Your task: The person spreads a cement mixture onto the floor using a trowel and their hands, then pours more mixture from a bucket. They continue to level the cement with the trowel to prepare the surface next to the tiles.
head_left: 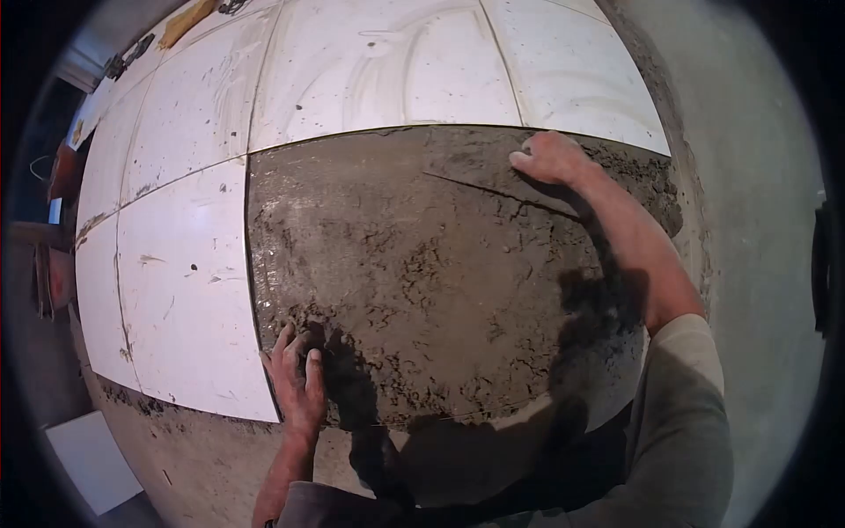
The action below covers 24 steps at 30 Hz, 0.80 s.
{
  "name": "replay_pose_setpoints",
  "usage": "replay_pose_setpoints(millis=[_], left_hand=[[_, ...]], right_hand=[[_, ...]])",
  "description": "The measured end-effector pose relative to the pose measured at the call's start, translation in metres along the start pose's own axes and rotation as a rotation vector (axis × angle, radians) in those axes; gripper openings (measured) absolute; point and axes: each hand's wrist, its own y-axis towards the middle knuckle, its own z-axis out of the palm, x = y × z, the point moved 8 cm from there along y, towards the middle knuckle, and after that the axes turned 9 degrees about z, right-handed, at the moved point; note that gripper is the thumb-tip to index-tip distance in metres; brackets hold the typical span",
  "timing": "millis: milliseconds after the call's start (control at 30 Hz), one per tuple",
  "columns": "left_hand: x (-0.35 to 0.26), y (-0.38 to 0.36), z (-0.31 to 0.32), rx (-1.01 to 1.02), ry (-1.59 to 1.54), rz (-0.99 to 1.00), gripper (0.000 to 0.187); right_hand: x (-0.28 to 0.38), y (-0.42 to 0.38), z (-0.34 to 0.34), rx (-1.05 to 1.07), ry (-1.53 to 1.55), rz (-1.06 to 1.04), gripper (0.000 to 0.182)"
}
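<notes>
My right hand (553, 160) is closed in a fist at the far side of a wet grey mortar bed (422, 290). Under it lies a flat, mortar-smeared tool that looks like a trowel (480, 158); a dark line runs along its near edge, and its handle is hidden by my fingers. My left hand (297, 378) is at the near left of the bed, fingers apart and holding nothing, beside the edge of a white tile (189, 290). The mortar is smoother toward the back left and rough and crumbly elsewhere.
Several smeared white tiles (378, 66) border the bed at the back and left. Bare concrete floor (748, 176) runs along the right. A loose white tile (92, 462) lies at the lower left, and a reddish container (63, 172) stands at the left edge.
</notes>
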Motion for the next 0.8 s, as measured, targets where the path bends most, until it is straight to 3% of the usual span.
replay_pose_setpoints(millis=[233, 333, 433, 600, 800], left_hand=[[-0.053, -0.007, 0.011, 0.017, 0.079, 0.062, 0.027], [-0.061, -0.026, 0.010, 0.029, 0.121, 0.029, 0.028], [-0.068, -0.042, 0.008, 0.013, 0.122, -0.022, 0.029], [-0.070, -0.063, -0.009, -0.001, 0.200, -0.119, 0.028], [-0.069, -0.073, -0.008, 0.006, 0.216, -0.183, 0.027]], right_hand=[[-0.107, -0.004, 0.020, -0.088, -0.013, -0.026, 0.048], [-0.083, -0.008, 0.019, 0.039, -0.009, -0.021, 0.047], [-0.005, -0.004, 0.006, -0.077, 0.105, -0.266, 0.051], [0.105, 0.026, -0.017, -0.080, 0.097, -0.411, 0.055], [0.101, 0.030, -0.029, -0.018, 0.021, -0.364, 0.054]])
